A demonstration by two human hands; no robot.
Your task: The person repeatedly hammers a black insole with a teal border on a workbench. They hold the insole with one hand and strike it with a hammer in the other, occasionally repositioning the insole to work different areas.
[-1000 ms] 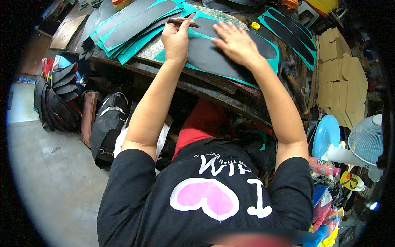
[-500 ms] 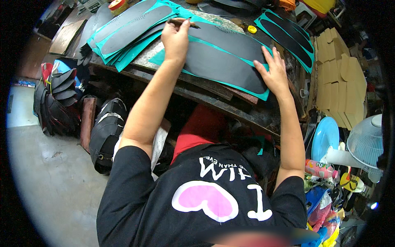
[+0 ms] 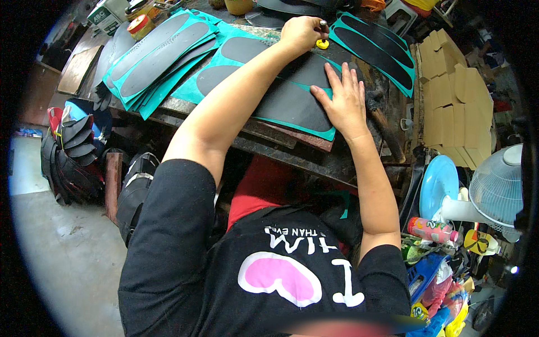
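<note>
My left hand (image 3: 301, 35) is closed on a thin, dark, brush-like tool (image 3: 323, 24), mostly hidden by the fingers. Just below its fingertips is a small yellow round thing (image 3: 322, 44), perhaps a cap or little pot. A green sheet with long dark grey sole shapes (image 3: 289, 105) lies before me on the bench, partly covered by my left forearm. Flat on that sheet's right end rests my right hand (image 3: 346, 104), fingers spread.
More green sheets with sole shapes (image 3: 163, 59) are stacked at the left, and another such sheet (image 3: 373, 48) lies at the far right. A jar (image 3: 140, 27) stands at the back left. Cardboard pieces (image 3: 455, 95) and a fan (image 3: 497, 185) are beyond the bench's right side.
My left hand has swung right across the sheet with the tool, from its left part to beside the yellow thing. My right hand stays on the sheet's right end; the whole view has shifted slightly.
</note>
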